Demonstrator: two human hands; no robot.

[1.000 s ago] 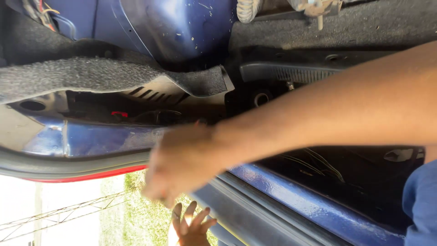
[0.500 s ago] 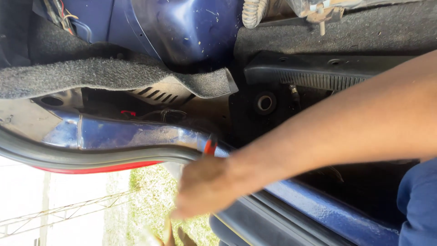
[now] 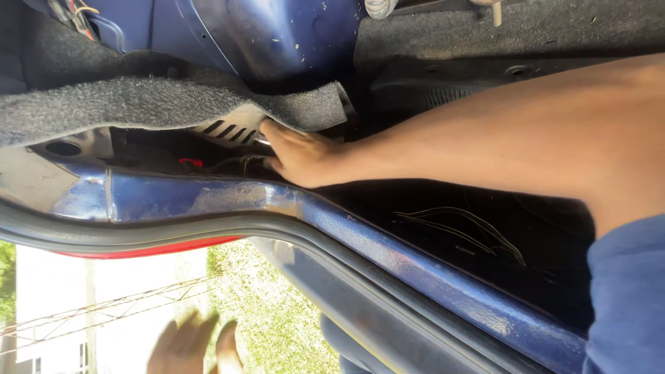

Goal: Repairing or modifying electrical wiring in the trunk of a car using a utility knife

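Carpet flap (image 3: 305, 111) just above right grip (image 3: 301, 158).

Car floor at the door opening

You see the blue painted sill (image 3: 208, 197) edging the floor; a grey carpet flap (image 3: 138, 104) lies lifted over it, and thin loose wires (image 3: 471, 228) rest on the dark floor pan (image 3: 429, 208) beside it.

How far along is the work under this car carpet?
Done: the grey carpet has its edge lifted, baring a slotted metal panel. In hand: the right hand reaches under the flap, fingertips at the panel, grip hidden; the left hand hangs free, blurred. Left: the carpet is not yet laid back.
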